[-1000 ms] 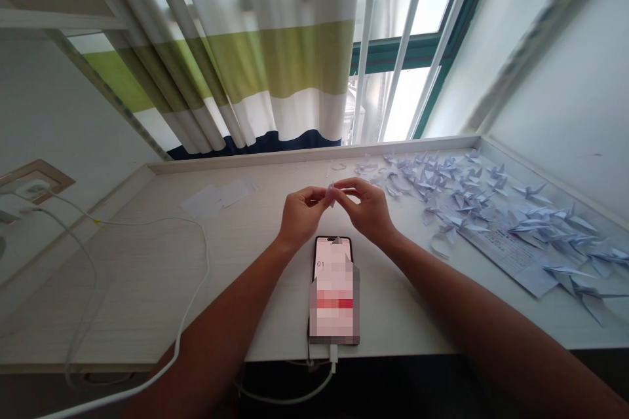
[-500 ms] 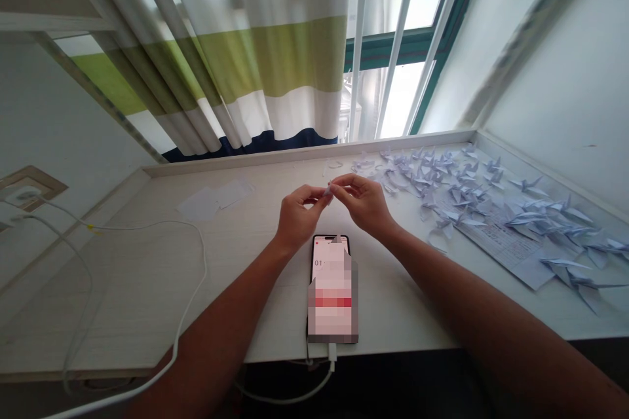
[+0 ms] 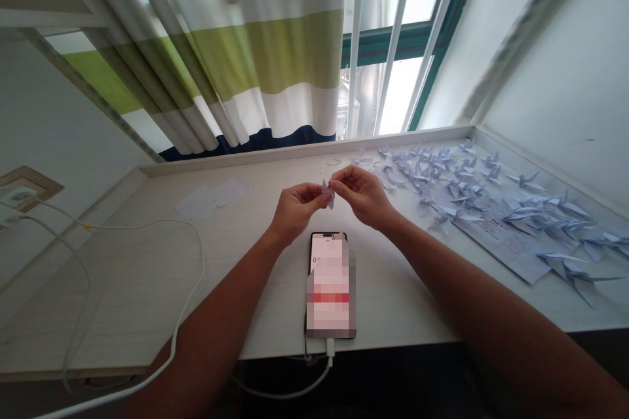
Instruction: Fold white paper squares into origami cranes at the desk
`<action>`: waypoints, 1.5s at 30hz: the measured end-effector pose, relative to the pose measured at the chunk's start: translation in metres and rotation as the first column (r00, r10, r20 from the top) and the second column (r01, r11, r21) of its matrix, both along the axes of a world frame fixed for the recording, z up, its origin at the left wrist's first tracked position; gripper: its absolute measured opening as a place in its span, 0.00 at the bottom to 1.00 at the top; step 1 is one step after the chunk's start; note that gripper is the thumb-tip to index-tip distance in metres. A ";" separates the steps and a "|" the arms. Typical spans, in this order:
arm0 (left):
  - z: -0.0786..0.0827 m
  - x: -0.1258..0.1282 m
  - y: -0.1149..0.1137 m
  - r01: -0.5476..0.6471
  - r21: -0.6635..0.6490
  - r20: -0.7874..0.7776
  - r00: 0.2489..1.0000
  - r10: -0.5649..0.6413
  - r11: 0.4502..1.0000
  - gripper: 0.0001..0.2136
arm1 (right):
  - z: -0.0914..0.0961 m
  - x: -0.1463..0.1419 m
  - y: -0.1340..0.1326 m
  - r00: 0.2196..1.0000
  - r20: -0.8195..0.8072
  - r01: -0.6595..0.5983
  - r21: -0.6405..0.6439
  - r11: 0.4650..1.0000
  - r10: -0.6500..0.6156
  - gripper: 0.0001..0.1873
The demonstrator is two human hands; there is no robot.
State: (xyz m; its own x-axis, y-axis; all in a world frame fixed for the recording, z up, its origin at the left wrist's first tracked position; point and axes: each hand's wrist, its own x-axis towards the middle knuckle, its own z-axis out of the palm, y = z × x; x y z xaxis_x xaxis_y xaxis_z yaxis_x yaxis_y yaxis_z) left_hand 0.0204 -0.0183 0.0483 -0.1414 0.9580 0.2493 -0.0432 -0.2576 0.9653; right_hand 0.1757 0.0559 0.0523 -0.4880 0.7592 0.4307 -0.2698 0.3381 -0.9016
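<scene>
A small piece of folded white paper point(image 3: 329, 197) is held up above the desk, its narrow points sticking up and down. My left hand point(image 3: 298, 211) pinches it from the left between thumb and fingers. From the other side, my right hand point(image 3: 362, 195) is closed in a pinch at the paper's upper right edge; its fingertips partly cover the contact. Below both hands lies a phone point(image 3: 330, 285) with a lit screen, partly blurred out. Many folded paper cranes point(image 3: 432, 173) are spread to the right of my right hand.
A printed sheet point(image 3: 506, 249) lies under some cranes. Flat paper squares point(image 3: 213, 198) rest at the left back. A white cable point(image 3: 202, 255) crosses the left side of the desk point(image 3: 122, 275), and another plugs into the phone. Curtain point(image 3: 275, 52) and window bars stand behind.
The folded paper, mostly hidden between the fingertips before, now shows its pointed shape. My right hand has risen slightly and parted a little from the left. The view has shifted slightly.
</scene>
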 end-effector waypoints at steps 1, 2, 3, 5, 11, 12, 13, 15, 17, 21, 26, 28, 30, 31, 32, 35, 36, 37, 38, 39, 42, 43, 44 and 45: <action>0.000 0.000 0.000 0.004 -0.010 0.007 1.000 -0.004 1.000 0.13 | 0.000 -0.001 0.000 1.000 -0.029 0.001 -0.020 1.000 -0.002 0.23; 0.001 0.000 0.000 0.004 -0.016 0.011 1.000 -0.004 1.000 0.13 | 0.000 -0.001 -0.001 0.998 -0.059 0.009 -0.037 0.999 -0.011 0.25; 0.001 0.000 0.000 0.002 -0.019 0.013 1.000 -0.002 1.000 0.13 | 0.000 -0.002 -0.001 0.996 -0.085 0.021 -0.048 0.999 -0.025 0.26; 0.001 0.000 0.000 -0.009 -0.017 0.014 1.000 0.010 1.000 0.14 | 0.000 -0.003 -0.003 0.991 -0.118 0.058 -0.052 0.997 -0.063 0.27; 0.001 0.001 0.001 -0.067 -0.024 -0.005 0.998 0.067 0.997 0.13 | 0.002 -0.002 -0.003 0.988 -0.135 0.066 -0.048 0.997 -0.072 0.11; 0.000 0.000 0.001 -0.073 -0.027 -0.015 0.997 0.073 0.997 0.13 | 0.002 -0.001 -0.002 0.990 -0.122 0.063 -0.046 0.997 -0.068 0.09; 0.000 0.000 0.001 -0.077 -0.027 -0.022 0.997 0.076 0.997 0.13 | 0.002 0.000 -0.001 0.993 -0.097 0.058 -0.044 0.997 -0.062 0.08; -0.001 -0.001 0.001 -0.076 -0.019 -0.029 0.997 0.076 0.997 0.12 | 0.000 0.001 0.001 0.999 -0.018 0.042 -0.039 0.998 -0.043 0.09; -0.002 -0.002 0.000 -0.067 -0.010 -0.038 0.997 0.067 0.998 0.11 | -0.002 0.002 0.002 0.998 0.056 0.040 -0.021 0.999 -0.039 0.11; -0.004 -0.003 0.000 -0.063 -0.015 -0.063 0.996 0.062 0.998 0.11 | -0.005 0.002 0.003 0.991 0.118 0.068 0.027 0.997 -0.070 0.15; -0.005 -0.003 0.001 -0.062 -0.031 -0.062 0.996 0.060 0.998 0.12 | -0.006 0.001 0.004 0.987 0.132 0.079 0.073 0.994 -0.088 0.15; -0.003 -0.003 0.001 -0.053 -0.030 -0.034 0.998 0.052 0.998 0.12 | -0.007 0.000 0.005 0.993 0.095 0.069 0.054 0.996 -0.073 0.15; -0.001 -0.002 0.001 -0.048 -0.027 -0.007 0.999 0.047 0.998 0.12 | -0.007 -0.001 0.005 0.997 0.051 0.062 0.028 0.998 -0.063 0.16; 0.001 -0.001 0.000 -0.046 -0.027 0.002 0.999 0.046 0.999 0.12 | -0.007 -0.001 0.005 0.998 0.035 0.060 0.016 0.998 -0.061 0.16; 0.002 -0.001 0.000 -0.042 -0.028 0.008 0.999 0.042 0.999 0.12 | -0.007 -0.002 0.004 0.998 0.023 0.056 0.006 0.998 -0.056 0.17; 0.006 0.001 -0.001 -0.029 -0.027 0.014 0.999 0.029 0.999 0.11 | -0.006 -0.004 0.002 0.999 -0.002 0.040 -0.016 0.999 -0.040 0.18; 0.006 0.001 -0.002 -0.027 -0.025 0.015 1.000 0.028 0.999 0.11 | -0.006 -0.005 0.002 0.999 -0.009 0.037 -0.022 0.999 -0.037 0.18; 0.006 0.002 -0.002 -0.029 -0.023 0.015 0.999 0.029 0.999 0.11 | -0.005 -0.006 0.001 0.999 -0.016 0.036 -0.030 0.999 -0.036 0.18; 0.006 0.001 -0.002 -0.034 -0.023 0.013 0.999 0.034 0.999 0.11 | -0.005 -0.006 0.001 0.999 -0.020 0.038 -0.039 0.999 -0.039 0.18; 0.005 0.001 -0.001 -0.042 -0.023 0.010 0.999 0.042 0.999 0.11 | -0.005 -0.006 0.001 0.999 -0.022 0.043 -0.046 0.998 -0.044 0.19; 0.001 -0.001 0.001 -0.066 -0.033 -0.010 0.998 0.066 0.997 0.11 | -0.004 -0.004 0.002 0.998 0.000 0.061 -0.052 0.997 -0.061 0.20; 0.000 -0.001 0.001 -0.074 -0.035 -0.016 0.997 0.073 0.997 0.11 | -0.004 -0.003 0.003 0.998 0.011 0.068 -0.049 0.996 -0.067 0.20; -0.001 -0.002 0.002 -0.080 -0.036 -0.022 0.997 0.079 0.996 0.11 | -0.005 -0.003 0.004 0.997 0.029 0.070 -0.045 0.997 -0.069 0.21; -0.002 -0.003 0.002 -0.083 -0.035 -0.026 0.996 0.082 0.996 0.11 | -0.005 -0.002 0.005 0.997 0.053 0.063 -0.039 0.997 -0.061 0.21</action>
State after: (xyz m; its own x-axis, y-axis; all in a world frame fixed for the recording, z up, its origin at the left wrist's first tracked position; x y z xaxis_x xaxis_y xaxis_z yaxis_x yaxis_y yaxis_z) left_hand 0.0176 -0.0163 0.0462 -0.2146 0.9518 0.2192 0.0009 -0.2242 0.9745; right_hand 0.1740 0.0606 0.0469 -0.4600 0.8052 0.3742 -0.2019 0.3155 -0.9272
